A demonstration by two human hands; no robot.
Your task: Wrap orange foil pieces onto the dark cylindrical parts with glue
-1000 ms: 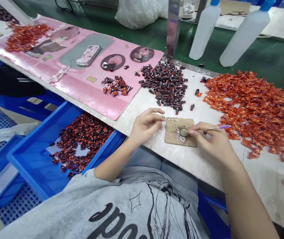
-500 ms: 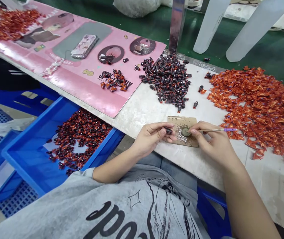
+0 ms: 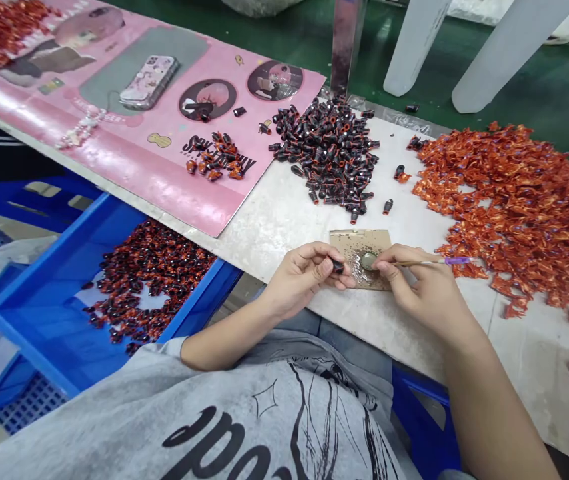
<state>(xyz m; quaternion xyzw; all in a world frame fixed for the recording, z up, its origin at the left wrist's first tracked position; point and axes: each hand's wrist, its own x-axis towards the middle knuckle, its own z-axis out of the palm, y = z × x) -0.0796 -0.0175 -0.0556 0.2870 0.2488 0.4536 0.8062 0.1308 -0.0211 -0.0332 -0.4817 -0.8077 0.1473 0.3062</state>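
Between the thumb and fingers of my left hand (image 3: 307, 275) is a small black part (image 3: 337, 266), its far end partly hidden by the fingertips. My right hand (image 3: 417, 280) pinches a thin brush-like stick (image 3: 427, 262) with a purple end; its working tip is hidden by the fingers. Under both hands lies a piece of brown cardboard (image 3: 382, 241), spattered with glossy drops, with a small round dish (image 3: 368, 261) on it. Beyond the cardboard a heap of black parts with orange-red openings (image 3: 334, 150) covers the table.
Orange, petal-like pieces (image 3: 519, 213) are heaped on the right. A pink mat (image 3: 129, 180) on the left carries a phone (image 3: 148, 81) and a small cluster of joined black-and-orange pieces (image 3: 217, 157). Below the table edge, a blue bin (image 3: 39, 293) holds many more such pieces.
The whole view has shifted slightly, so the table things sit a little further left and up. Both hands keep their holds, and the black part is turned a little.
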